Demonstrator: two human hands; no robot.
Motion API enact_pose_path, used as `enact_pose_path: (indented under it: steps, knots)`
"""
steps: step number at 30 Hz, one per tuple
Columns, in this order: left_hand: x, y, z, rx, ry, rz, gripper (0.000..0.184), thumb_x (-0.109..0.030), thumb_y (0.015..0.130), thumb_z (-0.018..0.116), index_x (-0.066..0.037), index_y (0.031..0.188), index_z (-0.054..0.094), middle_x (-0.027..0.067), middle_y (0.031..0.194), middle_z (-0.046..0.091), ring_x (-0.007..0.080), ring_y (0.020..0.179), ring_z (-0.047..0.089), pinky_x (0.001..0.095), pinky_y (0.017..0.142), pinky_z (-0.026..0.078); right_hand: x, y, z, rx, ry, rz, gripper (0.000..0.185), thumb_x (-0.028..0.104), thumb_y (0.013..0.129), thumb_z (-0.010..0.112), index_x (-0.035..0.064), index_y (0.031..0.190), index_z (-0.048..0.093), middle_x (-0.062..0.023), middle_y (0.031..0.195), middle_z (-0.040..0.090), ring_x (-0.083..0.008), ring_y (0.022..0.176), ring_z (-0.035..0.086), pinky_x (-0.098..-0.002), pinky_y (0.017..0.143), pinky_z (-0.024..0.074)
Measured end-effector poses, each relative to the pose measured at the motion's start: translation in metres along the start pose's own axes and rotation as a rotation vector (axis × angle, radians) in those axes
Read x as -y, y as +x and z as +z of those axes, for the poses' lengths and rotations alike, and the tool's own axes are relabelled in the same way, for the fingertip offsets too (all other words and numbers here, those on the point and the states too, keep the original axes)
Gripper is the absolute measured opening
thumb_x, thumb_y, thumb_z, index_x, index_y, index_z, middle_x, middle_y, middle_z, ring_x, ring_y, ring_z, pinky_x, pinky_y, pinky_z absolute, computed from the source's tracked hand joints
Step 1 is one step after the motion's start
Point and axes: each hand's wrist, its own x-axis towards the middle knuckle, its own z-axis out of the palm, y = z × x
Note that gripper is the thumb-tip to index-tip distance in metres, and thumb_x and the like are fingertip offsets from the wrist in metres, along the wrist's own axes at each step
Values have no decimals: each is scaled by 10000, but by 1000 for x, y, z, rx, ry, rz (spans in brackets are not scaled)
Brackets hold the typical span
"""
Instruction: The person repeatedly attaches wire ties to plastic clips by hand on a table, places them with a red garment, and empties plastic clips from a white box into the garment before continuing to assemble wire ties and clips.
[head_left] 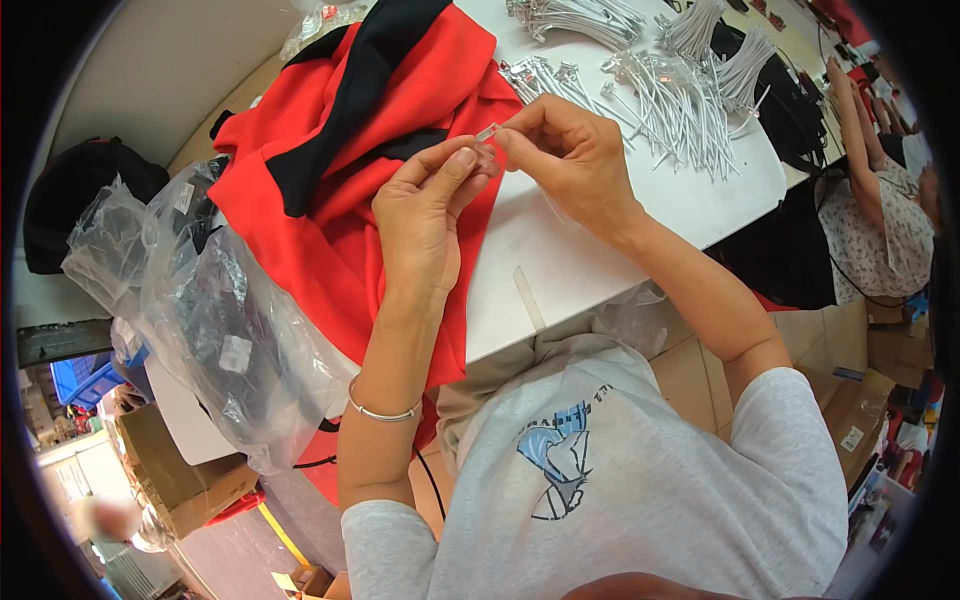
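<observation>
Between the fingertips of both hands is a small clear plastic connector [487, 132], held up over the table's left half. My left hand [425, 205] pinches it from the near left with thumb and forefinger, the other fingers curled behind. From the right, my right hand [578, 165] closes thumb and forefinger at its other end; whether a thin wire runs into that hand is too small to tell. Just beyond my right hand lie bundles of white cables [680, 125] with clear plugs on their ends. A red and black garment [320, 185] lies under and beside my left hand.
The white table [510, 300] bears a strip of tape near its front edge. Crumpled clear plastic bags [230, 340] lie at the left, beside a black item [85, 200]. More cable bundles [580, 18] stand at the back. Another person [880, 215] sits at the right.
</observation>
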Motion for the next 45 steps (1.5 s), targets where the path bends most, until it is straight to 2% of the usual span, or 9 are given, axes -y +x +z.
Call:
enact_pose_path:
  steps: [9, 14, 19, 24, 28, 34, 38, 45]
  knots:
    - [1, -1, -2, -1, 5, 12, 194, -24, 909, 692, 78, 1073, 686, 146, 951, 729, 167, 842, 702, 225, 814, 597, 2, -2, 2, 1, -21, 2, 53, 22, 881, 684, 19, 833, 663, -10, 700, 674, -36, 594, 568, -146, 554, 439]
    - [-1, -8, 6, 3, 103, 73, 205, -34, 910, 697, 81, 1079, 685, 147, 969, 734, 162, 859, 703, 217, 813, 593, -3, -5, -2, 62, -163, -32, 36, 21, 878, 684, 18, 845, 670, -6, 698, 675, -38, 577, 541, -158, 537, 427]
    - [-1, -11, 15, 2, 63, 72, 200, -39, 910, 699, 81, 1069, 689, 142, 978, 737, 159, 861, 704, 210, 806, 588, -11, -1, 2, -29, 31, -13, 6, 15, 871, 683, 14, 867, 679, 2, 714, 676, -43, 562, 499, -177, 512, 400]
    - [3, -7, 7, -36, 30, 28, 182, -39, 912, 696, 80, 1050, 697, 131, 960, 738, 157, 848, 704, 214, 801, 587, -12, -4, 2, -7, -213, -66, 26, -1, 858, 684, 13, 880, 681, 8, 735, 666, -48, 570, 474, -190, 504, 384]
    - [4, -5, 4, -47, 74, 97, 149, -43, 906, 700, 69, 1003, 709, 123, 928, 736, 165, 829, 703, 218, 796, 588, -12, -3, -1, 86, -485, -396, 64, -25, 836, 684, 20, 882, 678, 0, 741, 649, -59, 574, 474, -196, 503, 377]
    - [3, -1, 0, -85, -9, 21, 119, -35, 887, 710, 58, 960, 714, 119, 906, 732, 174, 814, 702, 225, 792, 591, -9, -5, 6, -36, -255, -264, 105, -50, 810, 681, 33, 875, 674, 0, 736, 617, -73, 567, 464, -215, 498, 367]
    - [1, -2, 2, -89, -12, 23, 90, -25, 872, 714, 50, 922, 714, 127, 898, 728, 179, 789, 696, 226, 781, 590, -12, -1, 3, -13, -420, -486, 139, -63, 785, 683, 38, 879, 670, -3, 752, 595, -95, 556, 446, -233, 494, 364]
    - [1, -4, -2, -74, 82, 66, 91, -14, 870, 710, 59, 924, 715, 136, 899, 725, 172, 773, 686, 228, 770, 583, -18, 3, -1, 74, -533, -653, 163, -67, 764, 693, 39, 885, 670, -8, 801, 589, -115, 562, 454, -245, 507, 383]
